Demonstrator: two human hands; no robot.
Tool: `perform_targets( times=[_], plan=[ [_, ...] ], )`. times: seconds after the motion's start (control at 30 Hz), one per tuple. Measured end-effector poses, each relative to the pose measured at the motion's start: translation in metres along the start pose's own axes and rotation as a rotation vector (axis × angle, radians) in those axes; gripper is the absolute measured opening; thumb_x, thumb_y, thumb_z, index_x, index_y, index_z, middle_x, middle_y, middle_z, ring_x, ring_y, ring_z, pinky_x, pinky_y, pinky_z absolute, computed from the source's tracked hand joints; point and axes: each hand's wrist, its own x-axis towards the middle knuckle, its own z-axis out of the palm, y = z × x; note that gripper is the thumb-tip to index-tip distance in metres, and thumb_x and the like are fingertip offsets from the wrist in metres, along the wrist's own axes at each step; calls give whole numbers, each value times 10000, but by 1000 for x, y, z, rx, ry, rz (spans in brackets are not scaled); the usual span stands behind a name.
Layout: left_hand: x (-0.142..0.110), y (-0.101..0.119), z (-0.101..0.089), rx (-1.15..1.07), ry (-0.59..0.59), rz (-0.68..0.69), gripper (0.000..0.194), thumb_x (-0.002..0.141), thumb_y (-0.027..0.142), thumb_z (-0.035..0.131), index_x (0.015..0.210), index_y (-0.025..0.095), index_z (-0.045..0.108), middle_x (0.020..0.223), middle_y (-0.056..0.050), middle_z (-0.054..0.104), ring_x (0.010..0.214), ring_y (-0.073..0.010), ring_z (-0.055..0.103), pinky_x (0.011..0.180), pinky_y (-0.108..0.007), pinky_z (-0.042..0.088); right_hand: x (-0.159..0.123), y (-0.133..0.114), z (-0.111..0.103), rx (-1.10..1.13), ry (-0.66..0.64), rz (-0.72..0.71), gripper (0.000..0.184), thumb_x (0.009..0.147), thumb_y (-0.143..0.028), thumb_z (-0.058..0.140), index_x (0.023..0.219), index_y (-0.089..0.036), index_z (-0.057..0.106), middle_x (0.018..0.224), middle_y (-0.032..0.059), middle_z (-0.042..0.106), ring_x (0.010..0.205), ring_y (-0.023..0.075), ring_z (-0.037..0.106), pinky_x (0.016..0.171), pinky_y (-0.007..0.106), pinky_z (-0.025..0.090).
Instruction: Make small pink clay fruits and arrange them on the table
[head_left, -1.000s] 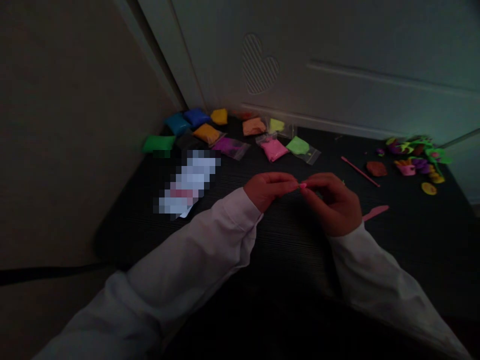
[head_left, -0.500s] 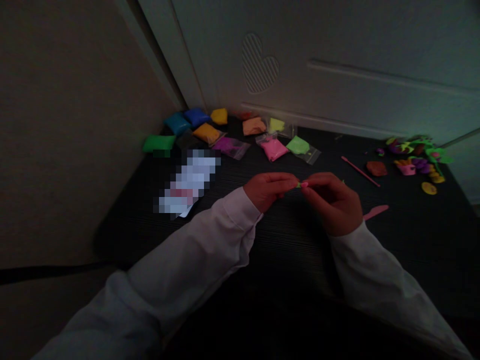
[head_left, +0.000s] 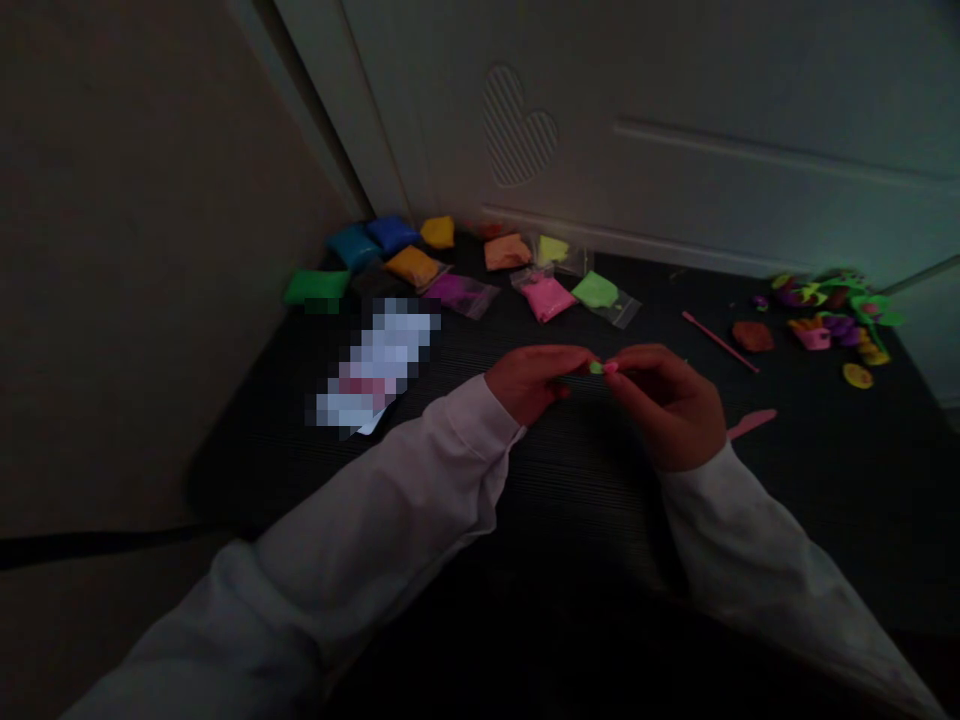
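Observation:
In front of me over the dark table (head_left: 570, 470), my two hands meet at the fingertips. My right hand (head_left: 667, 405) pinches a small pink clay piece (head_left: 611, 368) between thumb and forefinger. Joined to it or touching it is a small green clay piece (head_left: 596, 367); I cannot tell which. The extended fingertips of my left hand (head_left: 532, 380) close on the green piece from the left, its other fingers curled beneath. Close to my right wrist lies a pink plastic knife (head_left: 754, 424). A thin pink modelling stick (head_left: 720, 342) rests farther back.
Clay packets line the back, among them a pink packet (head_left: 549, 298), a light green packet (head_left: 598, 290) and a blue packet (head_left: 393, 234). A blurred-out pale item (head_left: 382, 365) lies left. At right are a reddish-brown clay lump (head_left: 752, 337) and colourful clay figures (head_left: 840, 310). A white panel (head_left: 675, 80) stands behind.
The left thumb and fingertips have shifted slightly, and more of the green clay shows between the hands. My right hand keeps its pinch in nearly the same place.

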Motion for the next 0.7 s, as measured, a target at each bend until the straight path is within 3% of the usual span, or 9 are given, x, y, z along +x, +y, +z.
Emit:
perform_targets(
  times=[0.3,0.7],
  plan=[
    [1,0,2,71,42,30,157,520,208,693,647,134,637,720,-5,558,626,-66,442,550,-220,285,0,0,-1,-20,1,-25,101,706,-209,581,807,-218,584,797,4,558,736,116,537,670,279,455],
    [0,0,0,6,61,-6,151,579,231,661,695,136,642,752,-17,572,714,-98,482,573,-217,313,0,0,0,-31,2,-19,104,711,-206,579,814,-213,581,799,6,569,750,118,542,679,283,454]
  ],
)
